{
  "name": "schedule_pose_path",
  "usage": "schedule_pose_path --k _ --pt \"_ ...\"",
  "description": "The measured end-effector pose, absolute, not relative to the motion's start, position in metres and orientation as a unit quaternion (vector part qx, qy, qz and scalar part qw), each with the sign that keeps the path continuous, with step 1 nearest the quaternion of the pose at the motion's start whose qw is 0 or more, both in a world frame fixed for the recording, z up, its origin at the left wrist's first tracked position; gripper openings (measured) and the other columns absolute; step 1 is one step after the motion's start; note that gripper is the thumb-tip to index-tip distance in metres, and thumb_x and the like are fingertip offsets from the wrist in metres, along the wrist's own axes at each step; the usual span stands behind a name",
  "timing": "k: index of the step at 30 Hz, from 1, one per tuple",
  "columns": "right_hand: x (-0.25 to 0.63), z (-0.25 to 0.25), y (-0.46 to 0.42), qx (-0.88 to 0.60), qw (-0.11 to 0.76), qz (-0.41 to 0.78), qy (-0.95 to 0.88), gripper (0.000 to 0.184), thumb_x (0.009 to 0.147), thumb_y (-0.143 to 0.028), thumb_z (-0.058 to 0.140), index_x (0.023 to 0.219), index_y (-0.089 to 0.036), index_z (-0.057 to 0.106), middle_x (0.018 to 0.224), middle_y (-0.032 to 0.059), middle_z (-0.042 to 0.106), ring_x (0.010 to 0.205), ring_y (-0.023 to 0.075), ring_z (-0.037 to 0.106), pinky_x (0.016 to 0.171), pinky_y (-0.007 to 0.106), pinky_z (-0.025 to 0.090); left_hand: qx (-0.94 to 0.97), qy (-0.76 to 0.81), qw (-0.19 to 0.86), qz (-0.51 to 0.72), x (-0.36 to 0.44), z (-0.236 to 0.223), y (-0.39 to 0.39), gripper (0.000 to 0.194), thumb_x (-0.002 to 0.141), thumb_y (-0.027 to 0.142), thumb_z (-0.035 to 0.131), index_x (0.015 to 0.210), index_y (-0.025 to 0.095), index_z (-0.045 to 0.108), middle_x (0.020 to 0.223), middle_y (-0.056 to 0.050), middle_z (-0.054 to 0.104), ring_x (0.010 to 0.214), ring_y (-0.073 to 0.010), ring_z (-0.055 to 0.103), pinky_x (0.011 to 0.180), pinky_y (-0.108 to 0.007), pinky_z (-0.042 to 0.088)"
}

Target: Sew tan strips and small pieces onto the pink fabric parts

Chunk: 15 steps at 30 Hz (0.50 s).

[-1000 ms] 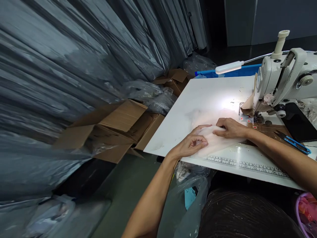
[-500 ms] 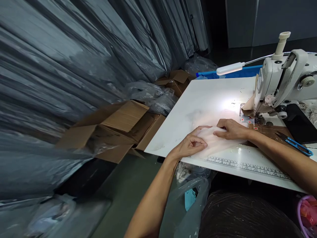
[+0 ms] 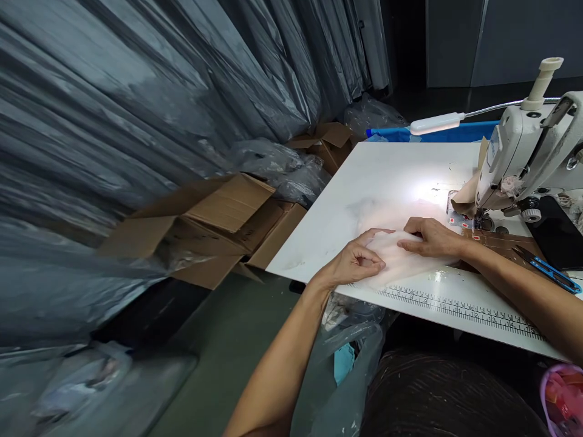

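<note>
A thin, sheer pale pink fabric (image 3: 398, 261) lies bunched on the white sewing table (image 3: 319, 224), near its front edge. My left hand (image 3: 357, 260) pinches the left side of the fabric between thumb and index finger. On the far right part of the cloth, my right hand (image 3: 430, 238) grips a fold, thumb against fingers. Just beyond that hand stands the white sewing machine (image 3: 512, 155), with its presser foot area (image 3: 480, 220) to the right of the fabric. The underside of the cloth is hidden.
Blue thread snips (image 3: 549, 270) and a black phone (image 3: 558, 233) lie right of my right forearm. A printed ruler (image 3: 450, 308) runs along the table's front edge. A lit lamp (image 3: 437, 124) hangs above. Open cardboard boxes (image 3: 228, 206) and plastic bags (image 3: 277, 161) stand at the left.
The camera view has shifted slightly, so the machine appears farther right. Both hands keep their hold on the fabric, with hardly any movement over the table.
</note>
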State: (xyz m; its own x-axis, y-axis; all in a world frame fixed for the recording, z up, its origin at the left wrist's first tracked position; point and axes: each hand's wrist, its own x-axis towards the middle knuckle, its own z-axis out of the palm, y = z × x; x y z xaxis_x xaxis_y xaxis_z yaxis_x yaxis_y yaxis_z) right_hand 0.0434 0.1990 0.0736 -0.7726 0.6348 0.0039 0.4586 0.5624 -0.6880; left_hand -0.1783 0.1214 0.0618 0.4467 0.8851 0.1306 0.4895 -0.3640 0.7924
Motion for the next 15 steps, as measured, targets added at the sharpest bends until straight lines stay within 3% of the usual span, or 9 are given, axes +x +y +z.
schedule_pose_path --k 2,6,11,15 --pt "0.044 0.074 0.199 -0.316 0.125 0.351 -0.873 0.019 0.087 -0.031 0.055 0.073 -0.019 0.05 0.087 0.0058 0.059 0.079 0.0194 0.054 0.071 0.032 0.04 0.774 0.448 0.344 0.287 -0.177 0.062 0.121 0.033 0.085 0.043 0.064 0.068 0.016 0.074 0.134 -0.011 0.054 0.117 -0.0277 0.054 0.088 -0.035 0.048" --pt "0.045 0.077 0.197 -0.313 0.124 0.355 -0.872 0.022 0.089 -0.033 0.053 0.072 -0.02 0.048 0.086 0.0051 0.058 0.076 0.0182 0.052 0.068 0.031 0.039 0.754 0.482 0.353 0.274 -0.175 0.063 0.12 0.04 0.091 0.045 0.054 0.068 0.015 0.064 0.132 -0.012 0.054 0.084 -0.0166 0.058 0.062 -0.026 0.044" --pt "0.049 0.083 0.195 -0.312 0.104 0.373 -0.868 0.032 0.084 -0.048 0.06 0.074 -0.02 0.049 0.089 0.0052 0.059 0.077 0.0194 0.053 0.066 0.033 0.039 0.733 0.505 0.363 0.275 -0.177 0.059 0.12 0.044 0.091 0.052 0.051 0.068 0.016 0.058 0.096 -0.009 0.064 0.064 -0.0123 0.046 0.052 -0.025 0.034" --pt "0.051 0.085 0.196 -0.304 0.072 0.389 -0.867 0.039 0.072 -0.051 0.073 0.083 -0.02 0.053 0.099 0.0056 0.06 0.085 0.022 0.055 0.072 0.034 0.041 0.729 0.49 0.373 0.298 -0.177 0.057 0.121 0.044 0.089 0.055 0.054 0.07 0.015 0.059 0.114 -0.012 0.062 0.071 -0.0134 0.05 0.054 -0.024 0.035"
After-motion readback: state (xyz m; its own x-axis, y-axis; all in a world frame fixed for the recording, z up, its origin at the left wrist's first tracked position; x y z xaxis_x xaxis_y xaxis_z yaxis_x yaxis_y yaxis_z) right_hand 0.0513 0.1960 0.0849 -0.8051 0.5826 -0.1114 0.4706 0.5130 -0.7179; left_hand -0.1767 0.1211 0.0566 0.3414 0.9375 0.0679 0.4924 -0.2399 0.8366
